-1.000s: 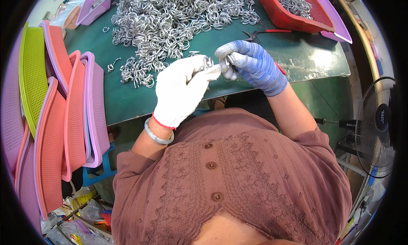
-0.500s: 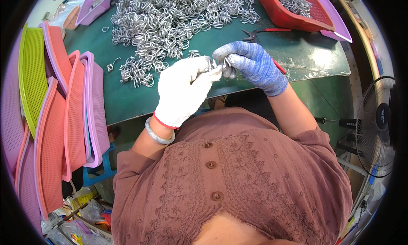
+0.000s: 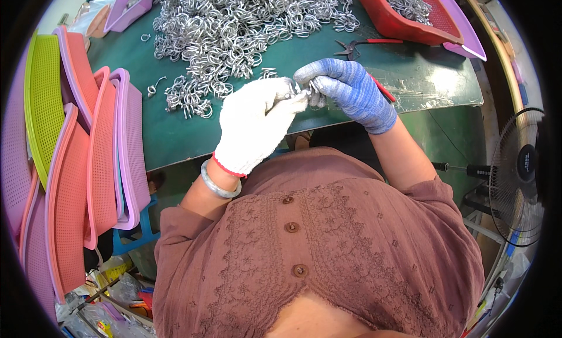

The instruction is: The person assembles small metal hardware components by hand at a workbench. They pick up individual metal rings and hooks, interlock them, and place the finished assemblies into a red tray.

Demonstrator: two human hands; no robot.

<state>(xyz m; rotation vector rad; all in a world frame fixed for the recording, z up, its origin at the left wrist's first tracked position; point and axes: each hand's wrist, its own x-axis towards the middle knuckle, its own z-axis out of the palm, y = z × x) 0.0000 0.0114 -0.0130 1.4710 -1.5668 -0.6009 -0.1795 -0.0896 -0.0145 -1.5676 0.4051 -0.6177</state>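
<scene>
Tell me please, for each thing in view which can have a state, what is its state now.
Left hand, white-gloved, pinching small metal pieces.
Right hand, blue-gloved, fingers curled, pinching metal too.
Metal rings, loosely heaped.
Red-handled pliers, lying open, partly behind the right hand.
Red basket, tilted, holding metal pieces.
Pink basket, standing on edge among others.
Fan, running or stopped: cannot tell.

The head view (a wide fisheye, its scene rounded inside a black rim) looks steeply down from the wearer's head. The brown blouse (image 3: 319, 232) fills the lower middle at close range; the left hand (image 3: 254, 118) and right hand (image 3: 345, 92) sit farther off, just above the centre, and the green desk (image 3: 170, 139) stretches away beyond them.
</scene>
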